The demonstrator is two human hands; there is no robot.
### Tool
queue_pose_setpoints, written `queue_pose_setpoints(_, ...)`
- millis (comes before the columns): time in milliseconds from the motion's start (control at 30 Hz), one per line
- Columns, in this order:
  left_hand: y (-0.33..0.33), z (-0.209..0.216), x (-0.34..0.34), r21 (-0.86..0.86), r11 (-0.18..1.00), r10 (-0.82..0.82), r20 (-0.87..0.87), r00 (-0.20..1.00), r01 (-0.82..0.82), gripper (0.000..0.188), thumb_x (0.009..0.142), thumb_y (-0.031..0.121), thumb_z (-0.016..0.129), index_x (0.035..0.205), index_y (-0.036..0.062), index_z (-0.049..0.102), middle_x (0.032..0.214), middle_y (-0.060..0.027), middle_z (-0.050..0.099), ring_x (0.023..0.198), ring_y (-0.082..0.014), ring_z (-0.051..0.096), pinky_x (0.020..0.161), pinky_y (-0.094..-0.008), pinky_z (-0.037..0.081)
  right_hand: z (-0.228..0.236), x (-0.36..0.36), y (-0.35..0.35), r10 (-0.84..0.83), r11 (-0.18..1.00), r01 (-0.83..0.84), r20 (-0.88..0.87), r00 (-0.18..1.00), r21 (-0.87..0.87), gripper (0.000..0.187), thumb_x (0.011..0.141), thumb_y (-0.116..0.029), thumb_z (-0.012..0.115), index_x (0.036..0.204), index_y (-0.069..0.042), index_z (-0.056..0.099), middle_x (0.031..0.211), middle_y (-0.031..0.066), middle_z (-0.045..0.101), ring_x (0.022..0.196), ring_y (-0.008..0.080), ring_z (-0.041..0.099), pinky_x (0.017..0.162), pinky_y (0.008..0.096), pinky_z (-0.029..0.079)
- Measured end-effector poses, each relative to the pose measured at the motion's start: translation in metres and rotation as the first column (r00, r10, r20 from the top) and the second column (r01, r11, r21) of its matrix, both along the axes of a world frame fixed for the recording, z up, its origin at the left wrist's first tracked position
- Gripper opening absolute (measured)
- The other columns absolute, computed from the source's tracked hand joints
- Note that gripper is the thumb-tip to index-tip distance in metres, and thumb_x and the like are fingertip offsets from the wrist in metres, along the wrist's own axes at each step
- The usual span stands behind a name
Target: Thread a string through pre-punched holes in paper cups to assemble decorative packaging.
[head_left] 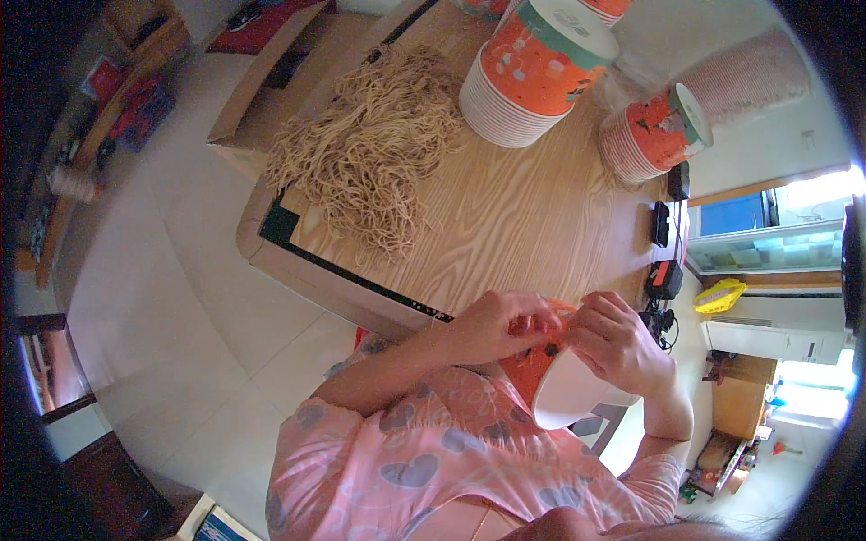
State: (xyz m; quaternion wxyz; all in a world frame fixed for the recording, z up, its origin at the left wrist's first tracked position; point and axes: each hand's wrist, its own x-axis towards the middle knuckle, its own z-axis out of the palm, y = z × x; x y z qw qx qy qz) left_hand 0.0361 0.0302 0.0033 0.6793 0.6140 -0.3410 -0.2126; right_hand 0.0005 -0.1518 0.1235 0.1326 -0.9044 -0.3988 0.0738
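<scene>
Close to my chest, at the table's near edge, is an orange paper bucket (pixel 530 370) with a broad white surface turned toward me. Both hands meet at its upper edge. The fingers of my left hand (pixel 510 326) are curled and pinched by the orange edge; what lies between them is too small to make out. My right hand (pixel 618 343) grips the bucket from the other side, fingers bent over the edge. A loose heap of tan cords (pixel 383 149) lies on the wooden tabletop (pixel 514 225), farther off to the left.
Nested orange and green paper buckets (pixel 532 81) stand at the far side, with a smaller stack (pixel 654 135) to their right. A cardboard box (pixel 257 99) adjoins the table's left side. Small black devices (pixel 663 279) line the right edge, near a yellow bag (pixel 720 296).
</scene>
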Motion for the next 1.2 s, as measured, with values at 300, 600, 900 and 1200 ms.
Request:
queue_pose_setpoints(300,0.003,0.002,-0.006,-0.022,0.999,-0.039,0.093,0.995,0.041,0.008,0.076,0.005,0.066,0.083,0.0042,0.063,0.08,-0.0066,0.06,0.074,-0.0159,0.06,0.064,-0.0281,0.048,-0.005,-0.013,-0.004,-0.098,0.994,0.097,0.015,0.995,0.05,0.025,0.066,-0.012,0.062,0.088,-0.004,0.057,0.086,0.0068,0.056,0.086,0.025,0.055,0.08,0.0376,0.044)
queue_pose_setpoints(600,-0.002,-0.003,-0.006,-0.008,1.0,-0.022,0.062,0.998,0.022,0.007,0.077,0.008,0.068,0.081,0.005,0.064,0.078,-0.0027,0.059,0.068,-0.0096,0.055,0.059,-0.0241,0.044,-0.009,-0.015,0.0,-0.084,0.993,0.081,0.037,0.996,0.081,0.024,0.064,-0.007,0.07,0.086,-0.004,0.06,0.083,0.0064,0.056,0.08,0.0258,0.055,0.076,0.0393,0.046)
queue_pose_setpoints(900,-0.002,-0.004,-0.004,0.05,0.997,-0.051,-0.051,0.997,0.054,0.008,0.075,0.01,0.068,0.08,0.0049,0.065,0.075,-0.0048,0.06,0.065,-0.0128,0.055,0.059,-0.0262,0.044,-0.008,-0.013,-0.001,-0.047,0.998,0.047,-0.011,0.999,0.039,0.022,0.065,-0.006,0.068,0.085,-0.005,0.059,0.084,0.0063,0.055,0.082,0.0257,0.054,0.077,0.0372,0.045)
queue_pose_setpoints(1200,-0.009,-0.011,-0.01,0.086,0.995,0.045,0.091,0.995,-0.052,0.011,0.074,0.013,0.066,0.078,0.0028,0.063,0.076,-0.0111,0.06,0.069,-0.024,0.06,0.062,-0.0323,0.047,-0.01,-0.014,-0.005,-0.106,0.994,0.109,-0.124,0.987,0.011,0.023,0.063,-0.004,0.066,0.084,-0.005,0.058,0.086,0.0072,0.056,0.084,0.0256,0.055,0.077,0.0355,0.045)
